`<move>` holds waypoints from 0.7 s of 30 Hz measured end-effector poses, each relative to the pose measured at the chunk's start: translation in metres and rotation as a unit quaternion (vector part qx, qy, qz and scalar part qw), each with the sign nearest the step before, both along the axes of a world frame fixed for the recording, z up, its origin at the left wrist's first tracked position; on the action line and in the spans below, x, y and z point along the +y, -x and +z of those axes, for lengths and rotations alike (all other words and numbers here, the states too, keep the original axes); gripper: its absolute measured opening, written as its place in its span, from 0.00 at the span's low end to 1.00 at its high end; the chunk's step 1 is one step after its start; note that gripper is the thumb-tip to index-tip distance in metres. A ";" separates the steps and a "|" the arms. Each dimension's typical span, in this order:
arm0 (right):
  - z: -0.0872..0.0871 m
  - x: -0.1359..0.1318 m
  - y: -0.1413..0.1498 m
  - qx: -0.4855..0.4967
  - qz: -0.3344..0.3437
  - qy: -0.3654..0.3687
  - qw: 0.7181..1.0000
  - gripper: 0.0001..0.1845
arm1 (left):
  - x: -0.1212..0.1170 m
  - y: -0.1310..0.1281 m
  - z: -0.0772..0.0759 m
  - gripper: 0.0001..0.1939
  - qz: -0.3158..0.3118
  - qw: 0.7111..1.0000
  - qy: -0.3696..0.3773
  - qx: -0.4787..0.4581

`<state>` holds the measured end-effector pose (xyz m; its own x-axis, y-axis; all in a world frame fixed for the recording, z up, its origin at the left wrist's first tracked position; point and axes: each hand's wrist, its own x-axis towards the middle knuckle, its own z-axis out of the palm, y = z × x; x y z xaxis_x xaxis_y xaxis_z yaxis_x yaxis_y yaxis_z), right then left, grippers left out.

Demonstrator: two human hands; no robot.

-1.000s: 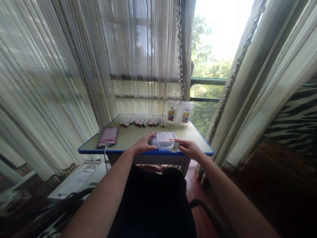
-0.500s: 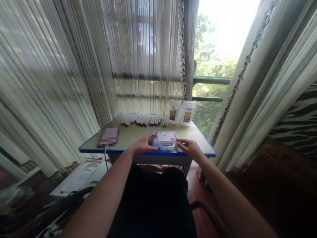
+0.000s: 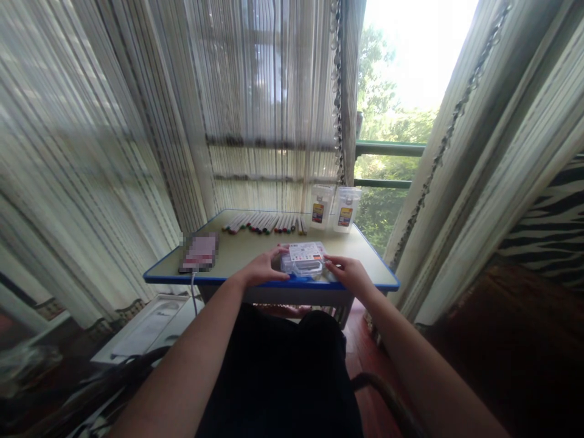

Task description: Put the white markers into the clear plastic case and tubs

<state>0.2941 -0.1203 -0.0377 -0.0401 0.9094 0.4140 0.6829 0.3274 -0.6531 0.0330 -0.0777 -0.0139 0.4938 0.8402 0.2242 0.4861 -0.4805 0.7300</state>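
Observation:
A clear plastic case (image 3: 305, 260) with a printed white label and a moulded handle lies at the near edge of the table (image 3: 241, 258). My left hand (image 3: 265, 267) grips its left side, thumb at the front and fingers toward the back. At the right side, the fingers of my right hand (image 3: 349, 272) are closed on the case's edge. Behind it, a row of white markers (image 3: 267, 222) with coloured ends lies across the table. Two clear plastic containers (image 3: 319, 207) with coloured labels stand upright at the back right.
A blurred-out device (image 3: 199, 252) with a white cable (image 3: 194, 292) lies at the table's left. A white tray-like surface (image 3: 141, 328) sits lower left. Long striped curtains (image 3: 269, 91) hang behind the table, and a green railing (image 3: 387, 149) shows through the window.
The camera view has shifted slightly. Both hands keep their hold on the case, which stays at the table's near edge.

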 end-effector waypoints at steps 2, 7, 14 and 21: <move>0.001 0.001 0.000 0.002 -0.003 0.000 1.000 0.19 | 0.000 0.000 0.000 0.38 0.000 1.000 0.000 0.005; 0.003 0.005 -0.001 0.033 0.001 0.038 0.999 0.19 | -0.001 -0.001 0.001 0.39 -0.003 1.000 0.011 0.005; 0.004 0.007 -0.002 0.067 0.016 0.048 0.996 0.18 | -0.001 -0.001 0.001 0.38 -0.009 1.000 0.022 -0.018; 0.001 0.006 -0.003 0.052 0.009 0.026 0.998 0.18 | -0.003 -0.002 0.001 0.38 0.002 1.000 0.010 -0.005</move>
<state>0.2968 -0.1148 -0.0363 -0.0167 0.9292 0.3692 0.6051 0.3033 -0.7361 0.0345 -0.0805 -0.0126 0.4885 0.8463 0.2125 0.4802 -0.4641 0.7443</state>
